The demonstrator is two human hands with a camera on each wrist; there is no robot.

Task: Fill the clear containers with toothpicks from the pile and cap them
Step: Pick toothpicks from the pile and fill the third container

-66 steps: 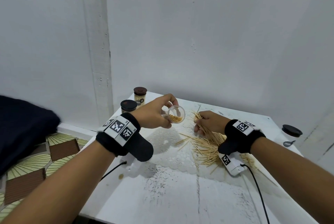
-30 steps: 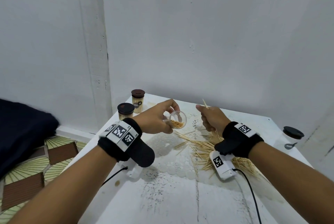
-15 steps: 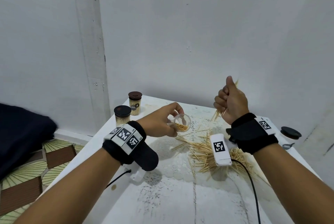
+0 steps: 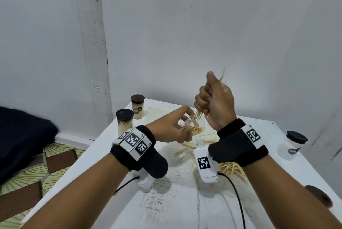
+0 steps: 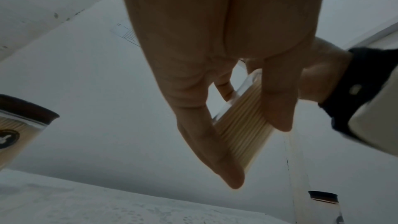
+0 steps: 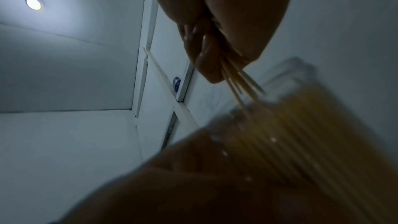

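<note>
Since the earliest frame, the right hand [image 4: 215, 102] has left the toothpick pile [image 4: 228, 167] on the bench [image 4: 175, 208] and risen into the air with a bundle of toothpicks [image 4: 200, 115]; it now sits just above and beside the open clear container [image 4: 195, 127], which has stayed in the left hand [image 4: 170, 127] throughout. The container is a small transparent cylinder, uncapped, tilted with its mouth toward the right hand and held above the bench near its far middle. It is partly filled: a layer of pale wooden toothpicks lies packed side by side along its lower wall, seen through the wall in the left wrist view [image 5: 241, 130]. The left grip is closed round the container, with the thumb on one side and the fingers curled over the other. The right grip is a closed fist round the bundle; the toothpick ends stick out below the fist toward the container mouth and a few tips show above the thumb. In the right wrist view the tips [image 6: 241, 84] point at the blurred container. Loose toothpicks remain on the bench under and behind the right wrist. Two capped containers with dark lids, both full, stand at the far left corner of the bench [image 4: 124, 122] [image 4: 137, 106]. A third capped container [image 4: 293, 145] stands near the right edge.
</note>
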